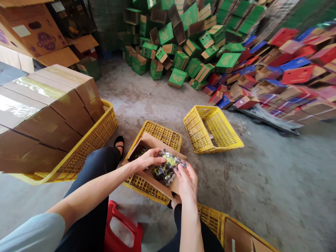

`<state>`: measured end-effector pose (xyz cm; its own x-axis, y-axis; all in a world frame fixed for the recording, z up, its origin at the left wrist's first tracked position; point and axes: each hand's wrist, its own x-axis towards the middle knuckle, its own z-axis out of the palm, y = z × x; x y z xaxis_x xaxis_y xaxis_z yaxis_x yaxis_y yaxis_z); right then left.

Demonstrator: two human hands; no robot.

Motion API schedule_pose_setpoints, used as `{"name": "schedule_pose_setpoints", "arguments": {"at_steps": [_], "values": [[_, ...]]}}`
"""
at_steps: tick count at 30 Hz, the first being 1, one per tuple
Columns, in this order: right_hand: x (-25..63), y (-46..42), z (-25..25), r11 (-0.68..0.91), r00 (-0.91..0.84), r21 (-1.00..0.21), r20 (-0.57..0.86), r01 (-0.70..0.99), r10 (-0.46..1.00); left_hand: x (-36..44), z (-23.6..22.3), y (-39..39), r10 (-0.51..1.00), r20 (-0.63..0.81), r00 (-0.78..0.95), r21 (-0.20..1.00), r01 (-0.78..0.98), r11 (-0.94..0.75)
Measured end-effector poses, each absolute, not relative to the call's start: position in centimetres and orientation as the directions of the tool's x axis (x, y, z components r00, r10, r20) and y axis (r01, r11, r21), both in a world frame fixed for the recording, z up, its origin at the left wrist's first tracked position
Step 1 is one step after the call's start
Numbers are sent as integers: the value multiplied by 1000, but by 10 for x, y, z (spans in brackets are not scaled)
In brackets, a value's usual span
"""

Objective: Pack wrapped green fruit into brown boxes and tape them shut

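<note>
Between both hands is a clear plastic packet with a yellow-green label and dark round pieces showing through. My left hand pinches its left end, and my right hand grips its right end. Just below them an open cardboard box holds more such packets, partly hidden by my hands and forearms. The box rests on an upturned yellow plastic crate between my legs. What exactly the dark pieces are cannot be made out.
Taped cartons fill a large yellow crate at left. Another yellow crate stands ahead to the right. A red stool is beneath me. Green boxes and red and blue boxes lie heaped at the back.
</note>
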<state>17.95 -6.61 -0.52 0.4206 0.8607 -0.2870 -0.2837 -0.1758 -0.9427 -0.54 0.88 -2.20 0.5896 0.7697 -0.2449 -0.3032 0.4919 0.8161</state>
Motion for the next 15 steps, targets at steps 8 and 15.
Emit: {"name": "schedule_pose_setpoints", "arguments": {"at_steps": [8, 15], "values": [[179, -66, 1, -132, 361, -976, -187, -172, 914, -5, -18, 9, 790, -205, 578, 822, -336, 459], [181, -67, 5, -208, 414, -977, -173, 42, 894, -4, -20, 11, 800, -175, 573, 844, -331, 422]]}}
